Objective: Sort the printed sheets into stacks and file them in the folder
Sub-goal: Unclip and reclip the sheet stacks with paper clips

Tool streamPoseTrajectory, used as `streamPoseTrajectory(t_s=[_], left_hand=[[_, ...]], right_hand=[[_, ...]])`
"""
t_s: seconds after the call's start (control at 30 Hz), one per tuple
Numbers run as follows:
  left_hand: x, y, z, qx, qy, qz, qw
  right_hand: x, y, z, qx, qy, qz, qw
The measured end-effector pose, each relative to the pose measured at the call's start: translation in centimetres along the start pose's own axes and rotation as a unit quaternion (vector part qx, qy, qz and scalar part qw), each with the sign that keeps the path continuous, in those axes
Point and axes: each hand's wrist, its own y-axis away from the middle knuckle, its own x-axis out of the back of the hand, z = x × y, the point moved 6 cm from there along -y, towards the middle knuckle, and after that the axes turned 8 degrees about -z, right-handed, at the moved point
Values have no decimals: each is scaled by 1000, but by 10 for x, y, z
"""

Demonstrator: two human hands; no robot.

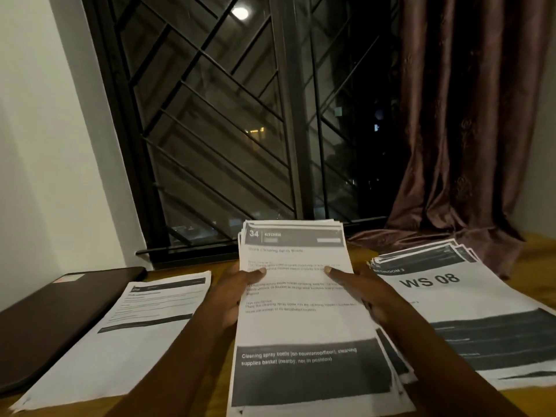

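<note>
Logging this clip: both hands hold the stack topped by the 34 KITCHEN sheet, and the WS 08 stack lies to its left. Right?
One slip: the head view shows the WS 08 stack to its right, not left. The left hand and right hand do hold the 34 KITCHEN stack.

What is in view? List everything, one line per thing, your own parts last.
held stack: one, white sheets with dark bands, centre, top sheet headed 34 KITCHEN
left sheets: one pile, count of sheets unclear, white with dark bands, flat on the table at left
right stack: one, white with dark bands, fanned on the table at right, top sheet marked WS 08
folder: one, dark, closed, far left on the table
table: one, yellow-brown, under it all
window grille: one, black, behind the table
curtain: one, brown, right of the window
wall: white, left
left hand: grips the held stack's left edge
right hand: grips its right edge
</note>
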Motion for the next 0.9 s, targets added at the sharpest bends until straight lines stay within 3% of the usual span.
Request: streamPoseTrajectory(t_s=[0.07,0.13,0.27,0.33,0.4,0.53,0.9], left_hand=[[-1,7,22,-50,-9,-1,999],[-7,15,47,-105,-51,9,993],[-29,40,109,-246,-154,74,954],[-43,52,133,-300,-164,83,936],[-52,60,147,-334,-142,82,928],[-47,67,148,-360,-147,104,915],[-24,63,131,-321,-116,136,930]], right_hand=[[-15,5,-5,-34,-84,-109,990],[-21,4,-18,-16,-92,-127,987],[-35,9,-74,142,-84,-7,986],[-40,23,-111,243,-11,81,966],[-50,37,-137,320,41,101,941],[-58,48,-150,348,73,96,930],[-62,47,-153,336,98,101,931]])
